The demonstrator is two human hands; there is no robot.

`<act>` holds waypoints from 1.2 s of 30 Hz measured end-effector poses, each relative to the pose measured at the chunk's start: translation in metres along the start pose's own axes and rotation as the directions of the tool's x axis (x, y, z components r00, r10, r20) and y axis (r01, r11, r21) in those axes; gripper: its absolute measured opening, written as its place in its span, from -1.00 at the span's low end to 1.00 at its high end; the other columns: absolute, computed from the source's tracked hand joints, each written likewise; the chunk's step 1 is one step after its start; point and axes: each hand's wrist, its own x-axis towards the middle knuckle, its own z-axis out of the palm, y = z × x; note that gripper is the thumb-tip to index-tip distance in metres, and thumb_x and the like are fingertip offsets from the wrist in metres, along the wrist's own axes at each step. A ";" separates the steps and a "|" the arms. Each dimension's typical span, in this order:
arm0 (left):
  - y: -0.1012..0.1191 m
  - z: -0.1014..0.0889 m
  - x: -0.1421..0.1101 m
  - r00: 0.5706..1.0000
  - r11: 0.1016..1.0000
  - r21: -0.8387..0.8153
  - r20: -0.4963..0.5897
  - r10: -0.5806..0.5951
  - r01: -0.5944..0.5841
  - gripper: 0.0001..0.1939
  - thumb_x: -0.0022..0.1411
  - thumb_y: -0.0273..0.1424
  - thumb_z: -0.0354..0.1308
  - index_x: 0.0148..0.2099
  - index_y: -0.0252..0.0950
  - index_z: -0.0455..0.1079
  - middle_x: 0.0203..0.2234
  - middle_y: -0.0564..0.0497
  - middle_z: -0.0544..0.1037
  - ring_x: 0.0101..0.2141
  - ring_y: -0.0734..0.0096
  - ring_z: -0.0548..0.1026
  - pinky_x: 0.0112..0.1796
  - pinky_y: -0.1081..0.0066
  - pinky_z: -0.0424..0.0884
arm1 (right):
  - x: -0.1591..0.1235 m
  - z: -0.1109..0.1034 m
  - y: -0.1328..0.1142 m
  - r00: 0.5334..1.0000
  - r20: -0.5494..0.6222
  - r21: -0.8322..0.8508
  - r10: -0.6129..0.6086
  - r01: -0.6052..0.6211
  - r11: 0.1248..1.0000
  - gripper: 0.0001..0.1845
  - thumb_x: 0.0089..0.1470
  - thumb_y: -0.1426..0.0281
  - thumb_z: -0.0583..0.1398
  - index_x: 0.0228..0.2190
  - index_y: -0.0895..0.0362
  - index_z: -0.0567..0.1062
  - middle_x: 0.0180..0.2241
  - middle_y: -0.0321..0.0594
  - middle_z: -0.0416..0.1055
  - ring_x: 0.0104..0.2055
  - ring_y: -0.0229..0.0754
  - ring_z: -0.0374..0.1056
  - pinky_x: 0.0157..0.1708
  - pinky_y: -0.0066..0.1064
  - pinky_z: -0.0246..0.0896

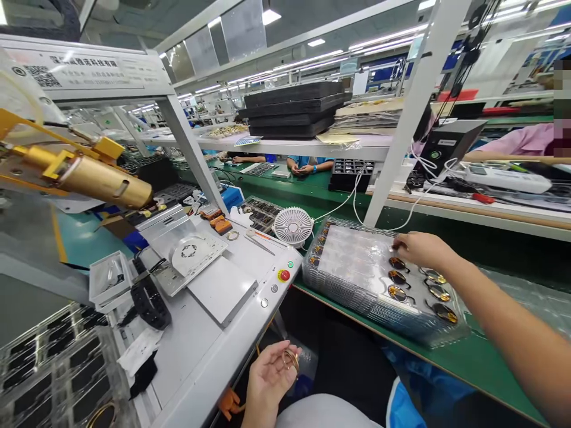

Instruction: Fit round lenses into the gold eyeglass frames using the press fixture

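At lower centre the left hand (272, 371) pinches what seems a gold ring (291, 361), while at centre right the right hand (422, 248) over the clear tray (345, 252) obscures its fingertips, grip impossible to tell.

Open air over the tray stack's (363, 309) left part, hemmed in at the far side.
A gap parts the left hand (271, 374) from the stack's near side. A fan (293, 226) stands beside its left end, a slanting post (404, 139) at its far edge, a shelf (285, 144) beyond; at left a gold cylinder (104, 181) juts inward.
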 end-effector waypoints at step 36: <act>0.047 -0.040 -0.031 0.995 0.997 -0.008 0.062 0.072 -0.072 -0.13 -0.06 -0.12 0.56 0.27 -0.26 0.43 -0.20 -0.20 0.70 -0.08 0.03 0.64 0.01 0.19 0.47 | -0.009 0.121 -0.308 0.976 -0.007 0.732 -0.219 0.155 0.664 -0.78 0.05 0.34 0.33 -0.28 0.10 0.42 -0.56 -0.36 0.38 -0.42 -0.12 0.35 -0.34 -0.33 0.14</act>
